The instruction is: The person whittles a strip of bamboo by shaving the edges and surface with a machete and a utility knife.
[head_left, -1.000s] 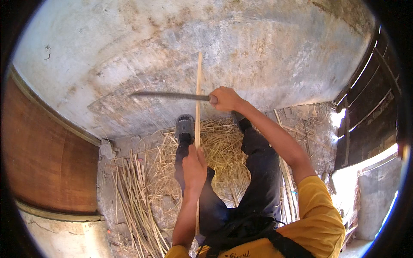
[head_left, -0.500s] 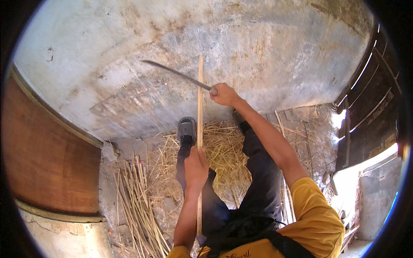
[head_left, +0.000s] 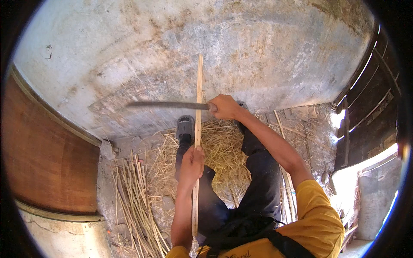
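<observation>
Bamboo strip (head_left: 198,129) is held upright by the left hand (head_left: 192,162), fingers closed round it — the blade (head_left: 167,105), gripped in the right hand (head_left: 223,106), has dropped level against it, so a shaving stroke seems begun.

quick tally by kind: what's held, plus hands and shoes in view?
Long knife, in the right hand: 1
Bamboo strip, gripped by the left hand: 1
Hands: 2
Shoes, one clear, the second mostly hidden behind the right hand: 2
Total: 6
The loose sticks and shavings on the ground are too many to count.
</observation>
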Demonstrator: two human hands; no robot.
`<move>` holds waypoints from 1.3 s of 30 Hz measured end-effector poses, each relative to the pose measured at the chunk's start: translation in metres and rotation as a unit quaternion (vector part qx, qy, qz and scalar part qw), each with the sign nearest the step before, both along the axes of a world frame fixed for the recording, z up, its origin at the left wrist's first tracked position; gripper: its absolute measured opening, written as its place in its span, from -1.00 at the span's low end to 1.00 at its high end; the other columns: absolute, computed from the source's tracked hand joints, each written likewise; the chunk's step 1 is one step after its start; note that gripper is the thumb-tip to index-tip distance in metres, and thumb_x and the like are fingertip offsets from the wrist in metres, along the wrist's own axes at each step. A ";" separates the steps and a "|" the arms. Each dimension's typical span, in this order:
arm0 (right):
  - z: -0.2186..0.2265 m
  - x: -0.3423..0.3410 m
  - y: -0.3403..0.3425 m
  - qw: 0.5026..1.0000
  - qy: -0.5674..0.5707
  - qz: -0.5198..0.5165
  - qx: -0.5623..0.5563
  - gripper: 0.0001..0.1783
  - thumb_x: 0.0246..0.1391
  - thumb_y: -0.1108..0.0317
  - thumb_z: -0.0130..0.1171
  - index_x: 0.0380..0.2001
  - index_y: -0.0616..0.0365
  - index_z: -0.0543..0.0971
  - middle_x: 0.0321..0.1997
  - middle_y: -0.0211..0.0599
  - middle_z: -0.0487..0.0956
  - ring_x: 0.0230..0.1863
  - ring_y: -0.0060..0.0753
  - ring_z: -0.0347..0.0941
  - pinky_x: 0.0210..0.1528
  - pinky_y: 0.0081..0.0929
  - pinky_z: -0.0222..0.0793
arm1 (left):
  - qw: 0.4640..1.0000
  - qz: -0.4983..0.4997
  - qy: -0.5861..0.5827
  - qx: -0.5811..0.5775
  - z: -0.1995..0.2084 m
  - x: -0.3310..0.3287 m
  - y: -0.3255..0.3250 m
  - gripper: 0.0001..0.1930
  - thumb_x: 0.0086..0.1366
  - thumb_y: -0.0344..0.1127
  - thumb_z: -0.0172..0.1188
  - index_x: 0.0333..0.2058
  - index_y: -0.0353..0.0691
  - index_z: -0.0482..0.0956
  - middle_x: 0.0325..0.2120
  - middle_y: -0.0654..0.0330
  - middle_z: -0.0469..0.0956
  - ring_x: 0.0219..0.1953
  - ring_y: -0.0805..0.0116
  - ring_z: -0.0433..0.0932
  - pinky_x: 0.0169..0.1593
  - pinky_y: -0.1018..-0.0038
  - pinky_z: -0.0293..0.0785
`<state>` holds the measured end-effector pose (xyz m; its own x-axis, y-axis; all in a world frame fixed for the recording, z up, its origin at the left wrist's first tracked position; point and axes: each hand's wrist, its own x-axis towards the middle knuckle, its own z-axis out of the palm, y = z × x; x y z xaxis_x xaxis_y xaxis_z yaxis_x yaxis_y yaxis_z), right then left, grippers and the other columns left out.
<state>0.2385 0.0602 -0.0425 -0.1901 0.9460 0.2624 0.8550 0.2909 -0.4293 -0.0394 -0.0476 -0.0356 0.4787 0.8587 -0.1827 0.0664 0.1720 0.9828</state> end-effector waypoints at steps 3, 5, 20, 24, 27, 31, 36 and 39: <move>-0.006 0.010 0.012 0.997 0.037 -0.061 0.014 -0.78 -0.05 0.26 0.29 -0.41 0.20 0.64 -0.43 0.06 0.64 -0.31 0.27 0.58 -0.24 0.08 0.48 | 1.000 0.000 0.013 -0.004 -0.005 0.004 0.000 -0.67 0.66 -0.11 -0.10 -0.27 -0.19 0.39 -0.72 0.38 0.24 -0.82 0.60 0.12 -0.73 0.53 0.02; -0.012 0.010 0.018 0.996 0.049 -0.074 0.027 -0.81 -0.05 0.27 0.28 -0.42 0.17 0.65 -0.44 0.06 0.64 -0.30 0.27 0.58 -0.24 0.08 0.47 | 1.000 0.016 0.021 0.012 -0.014 0.003 0.006 -0.68 0.66 -0.11 -0.09 -0.27 -0.19 0.39 -0.71 0.37 0.25 -0.83 0.60 0.11 -0.74 0.54 0.02; -0.023 0.034 0.046 0.989 0.111 -0.095 0.023 -0.82 -0.08 0.31 0.28 -0.36 0.09 0.70 -0.37 -0.04 0.70 -0.24 0.12 0.64 -0.17 -0.02 0.53 | 0.999 0.009 0.035 -0.019 -0.006 -0.003 0.005 -0.66 0.65 -0.08 -0.07 -0.27 -0.20 0.42 -0.71 0.41 0.23 -0.79 0.63 0.17 -0.70 0.58 0.05; -0.025 -0.004 0.009 1.000 0.001 0.007 -0.011 -0.80 -0.03 0.28 0.28 -0.35 0.14 0.69 -0.37 -0.04 0.70 -0.23 0.12 0.65 -0.18 -0.02 0.53 | 0.990 0.008 -0.062 -0.128 -0.011 -0.019 0.011 -0.66 0.62 -0.03 0.00 -0.30 -0.14 0.43 -0.65 0.41 0.25 -0.83 0.62 0.10 -0.77 0.55 -0.05; -0.030 0.009 0.010 0.995 0.016 -0.042 0.086 -0.78 -0.03 0.24 0.32 -0.40 0.18 0.66 -0.42 0.01 0.66 -0.26 0.14 0.63 -0.21 0.02 0.50 | 0.988 0.011 -0.057 -0.140 -0.010 -0.011 0.013 -0.66 0.61 -0.02 0.01 -0.30 -0.12 0.43 -0.66 0.42 0.22 -0.83 0.63 0.08 -0.77 0.56 -0.05; -0.028 0.025 0.035 0.987 0.132 -0.065 -0.063 -0.75 0.00 0.16 0.26 -0.33 0.07 0.68 -0.31 -0.06 0.69 -0.20 0.15 0.64 -0.14 0.07 0.52 | 0.984 -0.003 -0.080 -0.158 -0.005 -0.008 0.013 -0.66 0.61 -0.01 0.03 -0.31 -0.12 0.43 -0.66 0.42 0.20 -0.83 0.64 0.08 -0.78 0.57 -0.04; -0.017 -0.004 0.013 1.000 0.003 -0.001 -0.009 -0.81 -0.03 0.27 0.29 -0.47 0.20 0.68 -0.43 -0.05 0.69 -0.31 0.06 0.64 -0.23 -0.07 0.49 | 0.977 -0.001 -0.097 -0.188 -0.003 -0.021 0.014 -0.67 0.61 -0.03 0.02 -0.30 -0.12 0.43 -0.66 0.44 0.17 -0.83 0.66 0.08 -0.79 0.59 -0.04; -0.020 0.014 0.028 0.993 0.114 -0.042 -0.016 -0.81 -0.03 0.27 0.31 -0.41 0.16 0.72 -0.38 -0.06 0.71 -0.27 0.07 0.66 -0.21 -0.06 0.50 | 0.982 0.001 -0.090 -0.167 -0.005 -0.012 0.014 -0.67 0.61 -0.04 0.02 -0.30 -0.12 0.43 -0.67 0.44 0.16 -0.83 0.66 0.08 -0.79 0.59 -0.04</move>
<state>0.2523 0.0886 -0.0623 -0.0501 0.9645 0.2593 0.7554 0.2064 -0.6219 -0.0513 -0.0340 -0.0403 0.5275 0.7659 -0.3676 -0.1035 0.4874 0.8670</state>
